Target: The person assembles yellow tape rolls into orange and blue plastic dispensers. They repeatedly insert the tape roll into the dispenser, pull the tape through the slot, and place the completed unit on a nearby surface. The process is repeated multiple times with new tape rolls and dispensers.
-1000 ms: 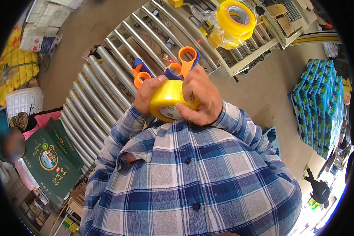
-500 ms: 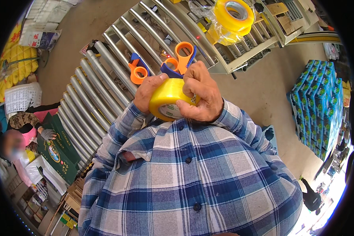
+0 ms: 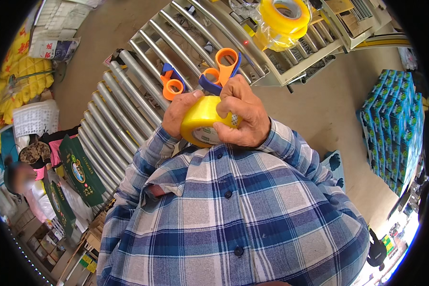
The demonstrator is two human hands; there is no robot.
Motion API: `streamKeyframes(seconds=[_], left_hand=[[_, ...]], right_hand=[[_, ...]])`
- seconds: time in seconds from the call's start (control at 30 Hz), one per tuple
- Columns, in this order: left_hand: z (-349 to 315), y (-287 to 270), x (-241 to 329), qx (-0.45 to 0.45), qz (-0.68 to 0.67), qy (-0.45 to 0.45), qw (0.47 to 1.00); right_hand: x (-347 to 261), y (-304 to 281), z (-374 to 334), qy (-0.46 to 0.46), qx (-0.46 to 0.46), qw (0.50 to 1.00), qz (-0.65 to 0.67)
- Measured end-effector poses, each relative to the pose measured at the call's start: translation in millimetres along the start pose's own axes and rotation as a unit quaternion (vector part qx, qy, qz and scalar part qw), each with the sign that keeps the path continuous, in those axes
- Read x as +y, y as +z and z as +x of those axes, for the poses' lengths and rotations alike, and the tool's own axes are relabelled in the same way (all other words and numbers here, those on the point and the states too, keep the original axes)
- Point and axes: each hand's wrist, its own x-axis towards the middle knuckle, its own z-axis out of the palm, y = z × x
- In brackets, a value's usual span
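Close to my chest is a roll of yellow packing tape, its paper core facing partly toward me. My left hand is closed around its left side, thumb along the top. My right hand grips the right side, with thumb and curled index finger pressed at the tape's edge; whether a loose end is pinched there I cannot make out. Just beyond my hands, an orange and blue tape dispenser lies on the rollers. A second orange and blue tape dispenser lies left of it.
The roller conveyor runs from lower left to the far side. Yellow tape rolls in clear plastic sit at its far right. At right stands a stack of blue-green boxes. A co-worker handles dark green cartons at left.
My view has shifted slightly, so the surroundings sit a little differently. Both hands keep their hold on the tape roll. At left, the co-worker's green cartons have moved apart.
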Motion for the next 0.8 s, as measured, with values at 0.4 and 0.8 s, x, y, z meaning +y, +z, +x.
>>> streamKeyframes(seconds=[0.4, 0.8], left_hand=[[2, -10, -4, -0.001, -0.01, -0.021, 1.0], [0, -17, -1, -0.014, 0.0, -0.041, 0.999]], right_hand=[[3, 6, -2, 0.019, 0.006, 1.0, -0.003], [2, 18, -5, 0.031, 0.025, 0.999, 0.022]])
